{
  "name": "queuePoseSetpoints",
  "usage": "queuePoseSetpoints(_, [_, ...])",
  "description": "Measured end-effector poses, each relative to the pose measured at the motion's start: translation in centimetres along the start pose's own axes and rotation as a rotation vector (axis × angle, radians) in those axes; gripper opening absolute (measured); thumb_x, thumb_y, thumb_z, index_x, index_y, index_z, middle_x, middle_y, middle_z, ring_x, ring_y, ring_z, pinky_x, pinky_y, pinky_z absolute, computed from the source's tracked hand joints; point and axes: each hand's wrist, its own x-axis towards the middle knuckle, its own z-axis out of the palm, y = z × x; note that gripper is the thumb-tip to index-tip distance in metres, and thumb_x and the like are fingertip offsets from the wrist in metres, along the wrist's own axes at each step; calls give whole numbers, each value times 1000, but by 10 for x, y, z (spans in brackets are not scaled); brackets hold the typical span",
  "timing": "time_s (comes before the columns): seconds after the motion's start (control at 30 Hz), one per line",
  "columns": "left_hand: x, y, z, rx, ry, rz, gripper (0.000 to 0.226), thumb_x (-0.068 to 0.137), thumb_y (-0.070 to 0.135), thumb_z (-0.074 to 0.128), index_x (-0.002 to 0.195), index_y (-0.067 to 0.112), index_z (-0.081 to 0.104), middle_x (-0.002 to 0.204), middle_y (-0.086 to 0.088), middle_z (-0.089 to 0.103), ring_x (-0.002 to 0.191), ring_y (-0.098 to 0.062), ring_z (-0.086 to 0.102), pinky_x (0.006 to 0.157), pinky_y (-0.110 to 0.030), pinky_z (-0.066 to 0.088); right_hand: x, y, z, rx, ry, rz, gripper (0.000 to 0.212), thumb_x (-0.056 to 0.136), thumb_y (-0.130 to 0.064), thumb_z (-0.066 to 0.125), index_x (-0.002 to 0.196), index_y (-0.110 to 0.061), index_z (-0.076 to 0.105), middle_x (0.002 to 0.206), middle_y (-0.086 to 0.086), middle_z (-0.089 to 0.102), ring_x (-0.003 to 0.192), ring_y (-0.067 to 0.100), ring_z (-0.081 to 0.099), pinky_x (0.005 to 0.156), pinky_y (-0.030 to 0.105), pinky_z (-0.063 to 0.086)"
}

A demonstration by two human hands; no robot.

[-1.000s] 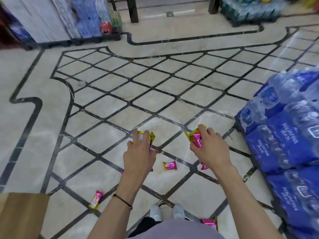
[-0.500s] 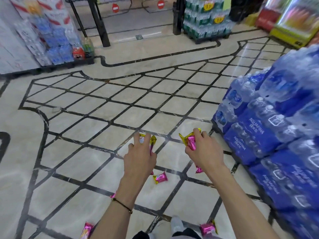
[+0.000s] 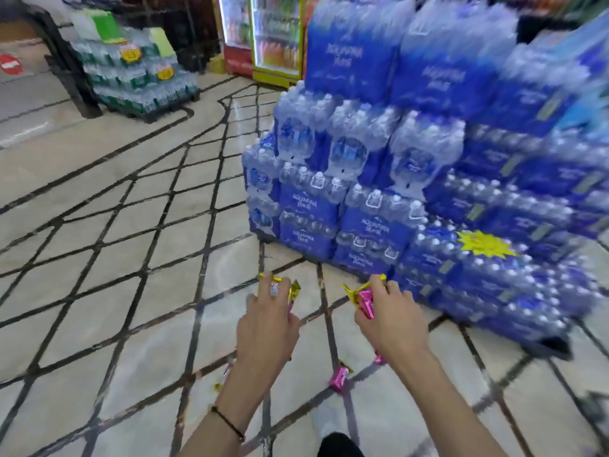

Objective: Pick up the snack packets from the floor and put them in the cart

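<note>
My left hand (image 3: 265, 328) grips pink and gold snack packets (image 3: 290, 291), whose ends stick out past my fingers. My right hand (image 3: 390, 319) grips another bunch of pink and gold packets (image 3: 362, 300). Both hands are held out in front of me above the tiled floor. One pink packet (image 3: 339, 379) lies on the floor between my arms. Bits of other packets show beside my left forearm (image 3: 225, 374) and under my right wrist (image 3: 379, 358). No cart is in view.
A tall stack of blue shrink-wrapped water bottle packs (image 3: 412, 179) stands close on the right. Another pallet of bottles (image 3: 138, 77) sits far left, next to a dark post (image 3: 71, 77). Drink fridges (image 3: 263, 34) stand at the back. My shoe (image 3: 333, 420) is below.
My view has swung right and upward; the blue water stack now fills the right side. Both hands keep their hold on the packets. The floor packets have slid lower in view.
</note>
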Motion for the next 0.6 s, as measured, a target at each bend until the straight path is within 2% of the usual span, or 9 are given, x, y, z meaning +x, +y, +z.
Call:
queuePoseSetpoints(0.1, [-9,54,13,-10,-46,174,54,90,30,59,137,33,32,158,5,18,108,-25,51,67,-36,54,-36,56,-9,-22,23,195,59,90,-51,53,138,-23,33,122,5,54,109,32,56,77,40,47])
queuePoseSetpoints(0.17, [-18,95,23,3,-58,302,53,93,31,57,139,32,31,157,6,20,104,-22,51,62,-31,48,-62,94,-16,-15,53,311,56,91,-51,51,136,-23,32,120,5,54,106,31,57,73,39,44])
queuePoseSetpoints(0.27, [-37,159,42,-7,-99,477,54,94,29,54,142,31,29,159,7,17,111,-24,49,68,-32,51,-106,154,-26,-10,80,480,56,91,-52,50,137,-23,33,121,5,56,107,32,57,72,39,43])
queuePoseSetpoints(0.33, [-55,202,56,-1,-137,585,55,94,30,52,144,33,27,161,7,15,119,-26,48,74,-35,55,-138,193,-32,-17,108,606,59,88,-52,55,136,-22,38,122,7,58,110,34,55,75,40,47])
queuePoseSetpoints(0.4, [-77,249,71,14,-184,686,53,95,33,51,143,34,26,160,7,14,121,-26,48,74,-35,53,-173,234,-36,-17,160,712,60,84,-49,61,134,-20,44,118,9,60,107,36,55,74,43,49])
queuePoseSetpoints(0.5, [-122,320,93,30,-251,810,47,94,30,51,135,35,29,155,8,22,114,-24,51,66,-33,46,-232,295,-49,-4,162,888,64,89,-53,53,142,-22,36,126,6,57,113,33,53,83,42,50])
queuePoseSetpoints(0.6, [-171,393,115,21,-332,928,50,92,31,48,136,37,26,155,9,22,117,-23,53,73,-34,50,-293,355,-60,3,213,1018,66,94,-56,47,149,-24,27,138,5,50,124,30,47,94,41,49])
